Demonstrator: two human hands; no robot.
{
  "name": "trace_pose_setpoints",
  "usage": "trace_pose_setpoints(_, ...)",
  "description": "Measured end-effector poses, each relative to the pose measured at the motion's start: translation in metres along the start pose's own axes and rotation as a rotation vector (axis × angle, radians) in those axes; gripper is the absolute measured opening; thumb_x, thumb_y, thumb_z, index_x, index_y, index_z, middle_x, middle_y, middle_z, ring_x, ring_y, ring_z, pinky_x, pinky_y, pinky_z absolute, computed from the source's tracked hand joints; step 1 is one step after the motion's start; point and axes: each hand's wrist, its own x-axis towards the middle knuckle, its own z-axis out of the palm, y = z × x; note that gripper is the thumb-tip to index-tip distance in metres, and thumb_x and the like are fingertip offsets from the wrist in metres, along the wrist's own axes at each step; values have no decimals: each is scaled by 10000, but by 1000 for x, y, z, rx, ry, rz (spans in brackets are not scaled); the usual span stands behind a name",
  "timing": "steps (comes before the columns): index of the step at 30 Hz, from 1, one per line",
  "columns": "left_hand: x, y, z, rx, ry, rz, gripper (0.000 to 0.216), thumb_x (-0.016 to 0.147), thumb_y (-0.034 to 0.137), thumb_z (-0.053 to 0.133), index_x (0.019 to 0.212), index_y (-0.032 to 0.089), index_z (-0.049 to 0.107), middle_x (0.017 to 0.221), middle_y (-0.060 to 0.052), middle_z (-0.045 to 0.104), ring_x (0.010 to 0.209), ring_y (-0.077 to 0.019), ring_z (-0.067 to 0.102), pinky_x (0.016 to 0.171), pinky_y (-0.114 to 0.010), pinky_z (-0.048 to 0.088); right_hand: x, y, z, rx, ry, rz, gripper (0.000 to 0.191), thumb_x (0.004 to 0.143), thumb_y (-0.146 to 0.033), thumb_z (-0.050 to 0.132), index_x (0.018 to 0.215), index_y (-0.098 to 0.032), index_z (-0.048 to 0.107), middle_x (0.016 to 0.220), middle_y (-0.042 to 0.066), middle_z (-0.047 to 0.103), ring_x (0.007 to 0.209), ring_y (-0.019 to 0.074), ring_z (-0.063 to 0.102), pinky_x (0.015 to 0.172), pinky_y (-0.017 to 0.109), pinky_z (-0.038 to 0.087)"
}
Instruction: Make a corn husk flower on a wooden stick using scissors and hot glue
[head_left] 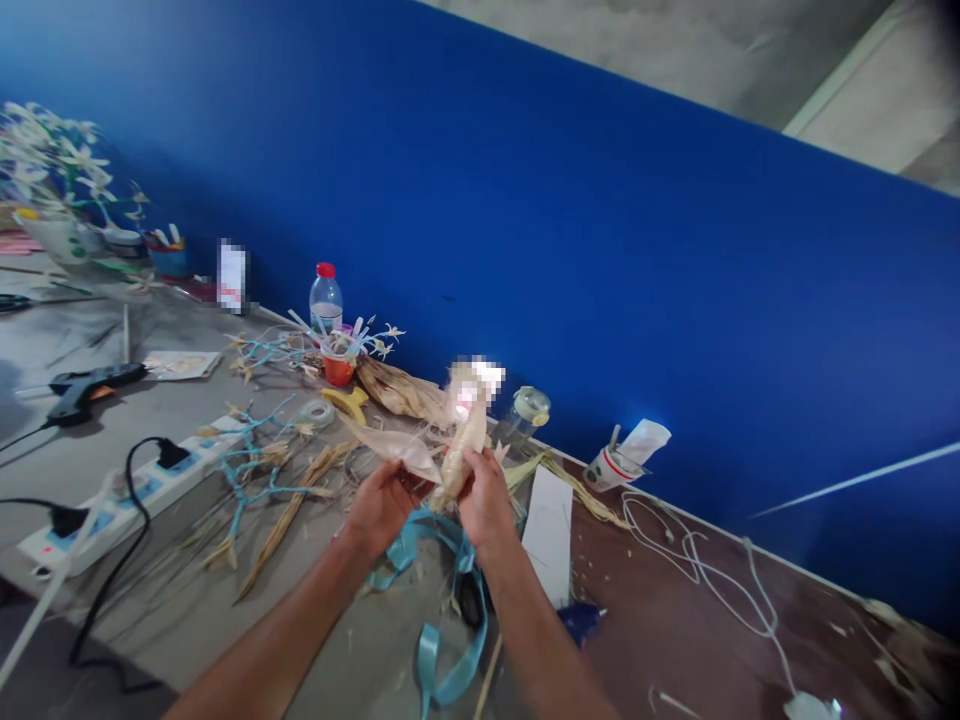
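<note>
Over the table's middle, my left hand grips the base of a pale, pointed strip of corn husk, which spreads out to the left. My right hand is closed around a cream, bumpy, elongated piece that looks like husk or a cob and stands upright; its top is partly blurred out. The two pieces meet between my hands. Below them lies a loose coil of light blue ribbon with a black ring-shaped handle beside it. Dry husk strips and blue-wrapped stems lie to the left.
A white power strip and black glue gun with cords occupy the left. At the back stand a red-capped bottle, a red cup and a clear jar. White cable and a dark blue tool lie right.
</note>
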Motion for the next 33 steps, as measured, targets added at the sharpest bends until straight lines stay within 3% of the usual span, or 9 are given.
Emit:
trace_pose_setpoints(4,0,-1,-1,-65,-61,8,119,816,231,561,843,168,658,851,-41,739,818,-183,673,830,-369,522,1,-3,-5,122,40,4,323,634,-326,671,908,-211,543,741,-22,626,677,141,610,668,286,504)
trace_pose_setpoints(9,2,7,-2,-74,-19,-18,225,879,257,491,951,127,661,955,-90,730,919,-187,664,844,-309,505,-8,-10,-8,2,53,-127,400,637,-326,736,970,-204,550,804,-22,629,693,127,595,666,266,483)
trace_pose_setpoints(13,0,13,1,-162,22,-9,360,925,215,357,659,141,588,557,-24,607,573,-144,611,728,-324,531,-18,-19,-3,-18,84,-226,361,706,-382,686,983,-193,553,802,-17,629,704,124,595,670,260,481)
trace_pose_setpoints(16,-7,7,5,-182,-139,-82,377,909,169,359,546,160,461,467,19,441,440,-99,471,569,-265,493,-16,-31,0,22,145,-223,395,727,-428,646,1026,-190,546,783,-11,628,691,137,606,649,275,496)
trace_pose_setpoints(19,-12,-2,6,-94,-269,-184,294,879,136,412,590,155,462,468,39,365,422,-88,413,462,-215,407,-5,-59,-8,33,220,-237,446,720,-454,640,1063,-189,530,803,0,628,715,161,624,652,308,517)
trace_pose_setpoints(24,-11,-2,7,-89,-243,-138,319,891,132,374,576,161,412,481,57,306,383,-66,321,433,-204,363,9,-126,-29,126,333,-589,360,727,-413,642,982,-184,531,771,-26,573,667,120,590,661,294,510)
trace_pose_setpoints(27,-9,4,8,-152,-205,-97,310,894,180,383,586,164,410,523,38,355,423,-81,374,477,-231,418,8,-130,-24,-69,199,-503,417,684,-422,682,979,-158,552,734,-12,595,614,129,583,598,286,497)
trace_pose_setpoints(30,-9,9,6,-158,-185,-118,297,892,211,399,600,162,433,555,21,395,471,-99,433,545,-262,477,17,-100,-5,-413,0,-276,456,655,-444,690,980,-145,577,749,18,631,631,162,596,575,289,488)
trace_pose_setpoints(33,-9,15,2,-191,-171,-114,308,906,227,382,614,159,451,577,15,422,485,-97,450,623,-288,517,41,-65,20,-851,-57,-225,443,658,-430,681,994,-155,592,857,54,661,752,200,616,658,306,489)
